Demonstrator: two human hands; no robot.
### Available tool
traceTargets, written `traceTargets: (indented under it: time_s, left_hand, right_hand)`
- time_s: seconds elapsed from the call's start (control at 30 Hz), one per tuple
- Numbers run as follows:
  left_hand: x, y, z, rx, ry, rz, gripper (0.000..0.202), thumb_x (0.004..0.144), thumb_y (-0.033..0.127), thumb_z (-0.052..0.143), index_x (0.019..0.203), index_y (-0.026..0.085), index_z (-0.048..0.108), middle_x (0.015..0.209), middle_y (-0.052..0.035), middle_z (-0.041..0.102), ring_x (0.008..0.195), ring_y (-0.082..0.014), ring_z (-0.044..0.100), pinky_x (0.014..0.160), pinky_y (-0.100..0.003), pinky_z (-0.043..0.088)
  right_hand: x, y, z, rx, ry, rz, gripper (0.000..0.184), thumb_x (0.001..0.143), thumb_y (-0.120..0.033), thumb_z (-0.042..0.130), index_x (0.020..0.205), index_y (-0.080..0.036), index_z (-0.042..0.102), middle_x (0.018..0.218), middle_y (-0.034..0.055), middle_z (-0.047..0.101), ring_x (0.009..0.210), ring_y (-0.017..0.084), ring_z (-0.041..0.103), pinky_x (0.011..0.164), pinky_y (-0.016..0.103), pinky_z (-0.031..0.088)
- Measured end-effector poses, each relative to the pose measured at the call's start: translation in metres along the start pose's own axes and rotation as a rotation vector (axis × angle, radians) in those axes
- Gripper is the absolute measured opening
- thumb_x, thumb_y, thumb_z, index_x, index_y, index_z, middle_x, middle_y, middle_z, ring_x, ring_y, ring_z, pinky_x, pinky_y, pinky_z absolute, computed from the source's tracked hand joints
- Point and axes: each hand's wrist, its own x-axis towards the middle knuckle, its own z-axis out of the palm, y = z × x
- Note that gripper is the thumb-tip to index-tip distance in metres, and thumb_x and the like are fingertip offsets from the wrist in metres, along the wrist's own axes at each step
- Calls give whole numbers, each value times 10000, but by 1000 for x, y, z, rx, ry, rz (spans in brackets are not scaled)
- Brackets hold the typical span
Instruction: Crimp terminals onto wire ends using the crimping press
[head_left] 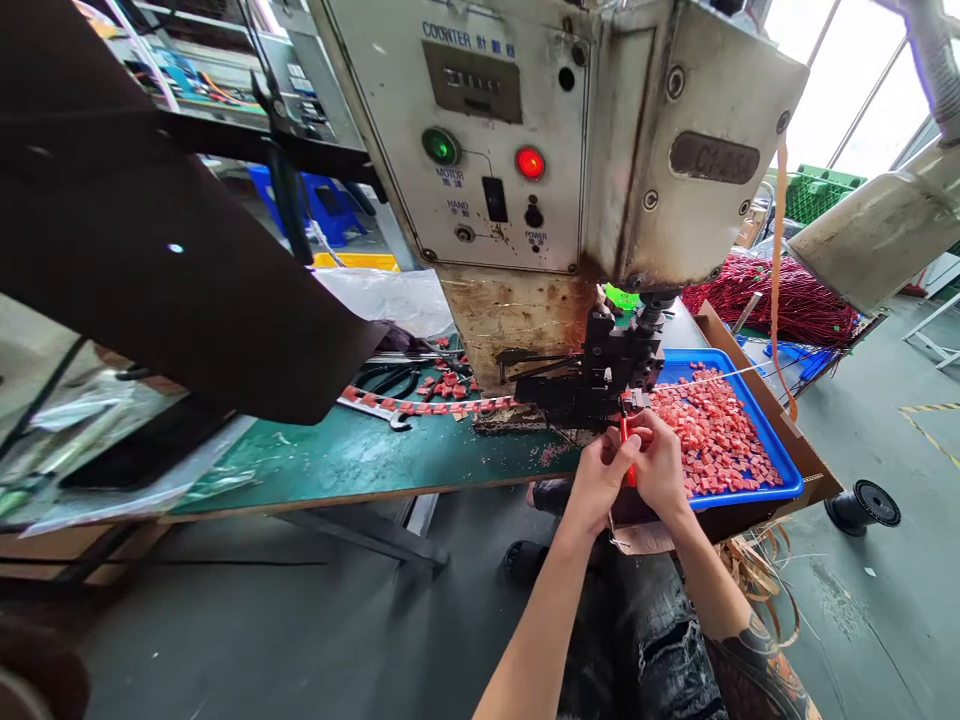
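My left hand (600,482) is closed, thumb and fingers pinched on a short bright red wire (628,462). Right beside it, my right hand (660,468) grips the same wire with bent fingers. The wire's upper end reaches the black tooling (611,365) under the head of a terminal crimping press (510,140). My fingers partly hide the wire and its tip. A strip with red pieces (435,407) runs into the tooling from the left.
A blue tray (789,490) of small red pieces stands right of the press. Tools, including a wrench (397,418), lie on the green bench (322,465). Bundled red wires (780,300) lie behind the tray. A dark panel (187,230) juts in at left; a black spool (862,507) sits on the floor.
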Motion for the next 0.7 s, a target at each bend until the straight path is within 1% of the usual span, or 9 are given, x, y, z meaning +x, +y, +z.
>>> traceTargets:
  time_s: [0.07,0.13,0.2,0.23,0.3,0.37,0.47,0.57,0.7]
  left_hand:
    - [-7,4,-4,-1,-86,-46,651,591,676,862,939,135,762,930,-98,792,938,-262,726,809,-332,576]
    - [-15,7,-8,-14,-139,-71,728,624,747,806,1043,153,769,1074,-134,788,1073,-293,715,905,-380,583]
    - [-23,10,-10,-14,-139,-53,722,667,755,772,1094,173,774,1188,-150,769,1190,-308,682,1009,-409,556]
    - [-26,10,-10,-7,-130,-37,687,692,739,768,1089,179,780,1209,-148,764,1213,-306,673,1043,-415,542]
    - [-31,10,-9,19,-127,-13,594,742,695,763,1042,183,792,1179,-132,776,1177,-290,691,1059,-415,539]
    - [-33,8,-8,46,-135,0,527,772,659,759,995,183,793,1104,-111,793,1087,-267,722,1033,-409,559]
    - [-35,5,-8,88,-129,14,490,777,641,763,947,181,782,1001,-85,801,987,-248,738,967,-392,590]
    - [-36,3,-13,141,-98,30,478,783,639,754,914,180,770,946,-71,796,939,-239,736,925,-372,597]
    - [-38,2,-18,208,-59,44,455,800,634,735,854,183,755,878,-61,787,891,-229,733,895,-352,590]
  right_hand:
    - [-9,-3,-9,38,-25,30,337,795,-493,738,816,-216,546,564,-49,596,469,107,467,445,220,360]
    - [-17,-6,-22,130,-61,115,384,781,-526,767,843,-221,541,527,-73,570,402,88,422,384,201,330]
    - [-19,-7,-35,243,-87,205,425,771,-557,784,823,-231,516,496,-89,548,362,76,404,353,187,326]
    - [-17,-7,-40,290,-95,236,448,764,-578,787,807,-235,502,483,-91,542,352,75,408,345,183,332]
    - [-8,-7,-45,331,-102,251,484,759,-630,770,776,-238,486,468,-87,535,341,78,420,333,183,338]
    - [4,-7,-44,341,-106,255,504,745,-655,767,759,-239,483,472,-83,536,335,81,428,318,186,337]
    - [17,-10,-39,356,-113,261,504,718,-618,811,753,-237,483,464,-89,532,331,75,426,312,178,331]
    - [14,-11,-38,370,-119,257,507,702,-588,842,748,-232,485,448,-95,528,317,62,405,308,166,313]
    - [4,-8,-42,381,-108,268,497,726,-606,819,756,-230,495,445,-96,525,301,61,396,300,167,311]
